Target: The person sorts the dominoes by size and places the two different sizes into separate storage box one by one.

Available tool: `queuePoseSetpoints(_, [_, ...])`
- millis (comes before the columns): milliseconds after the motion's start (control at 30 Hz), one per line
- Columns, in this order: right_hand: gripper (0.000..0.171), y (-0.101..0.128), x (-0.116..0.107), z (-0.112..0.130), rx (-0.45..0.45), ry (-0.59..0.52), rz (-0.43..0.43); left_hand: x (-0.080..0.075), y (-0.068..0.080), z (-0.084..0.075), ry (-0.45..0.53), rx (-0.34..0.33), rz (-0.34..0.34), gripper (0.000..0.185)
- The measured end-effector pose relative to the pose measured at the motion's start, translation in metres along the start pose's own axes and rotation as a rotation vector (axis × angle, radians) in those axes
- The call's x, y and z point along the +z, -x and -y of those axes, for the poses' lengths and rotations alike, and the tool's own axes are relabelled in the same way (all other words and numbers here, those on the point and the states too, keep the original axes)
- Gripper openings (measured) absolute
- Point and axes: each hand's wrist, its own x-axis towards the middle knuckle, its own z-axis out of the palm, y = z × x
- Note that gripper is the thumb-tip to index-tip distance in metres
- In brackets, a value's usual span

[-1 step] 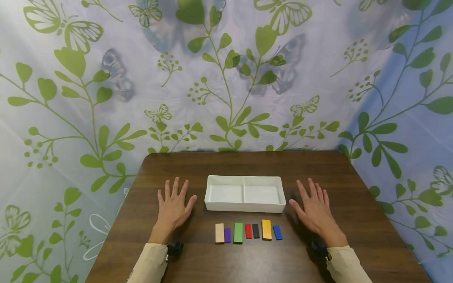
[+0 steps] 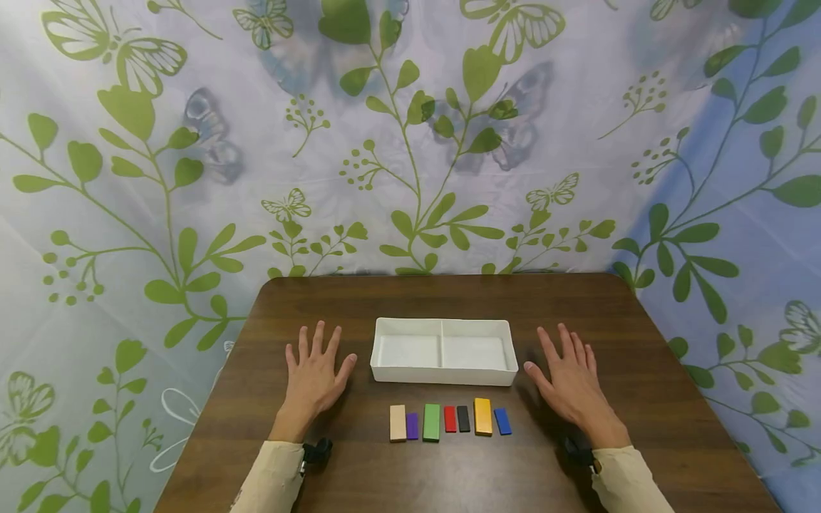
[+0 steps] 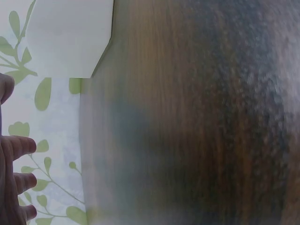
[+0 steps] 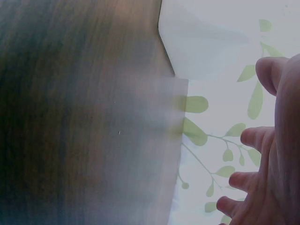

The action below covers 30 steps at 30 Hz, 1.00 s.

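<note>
Catches only from the head, in a row on the near side of the white tray [image 2: 442, 375], left to right: tan block [image 2: 398, 423], purple block [image 2: 412, 427], green block [image 2: 431, 422], red block [image 2: 450, 419], black block [image 2: 463, 419], yellow block [image 2: 483, 417] and blue block [image 2: 503, 421]. Sees from the wrists fingertips [image 3: 27, 146], counter [image 3: 164, 164], leafy cloth [image 3: 61, 140] and one pale tray end. Holds left hand [image 2: 313, 379] left of the tray and right hand [image 2: 571, 381] right of it, palms down, each grip spread, thumbs toward the tray. Cannot tell contact of palms with counter. Shows tan, green and yellow blocks larger than the rest.
</note>
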Motion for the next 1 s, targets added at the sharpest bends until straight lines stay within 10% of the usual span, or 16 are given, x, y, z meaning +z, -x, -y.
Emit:
queuePoseSetpoints(600, [0.079, 0.006, -0.007, 0.000, -0.039, -0.103, -0.027, 0.001, -0.004, -0.005, 0.113, 0.026, -0.082, 0.072])
queuePoseSetpoints(1000, [0.080, 0.016, -0.017, 0.008, -0.017, -0.176, -0.023, 0.010, -0.015, -0.016, 0.463, 0.054, -0.249, 0.055])
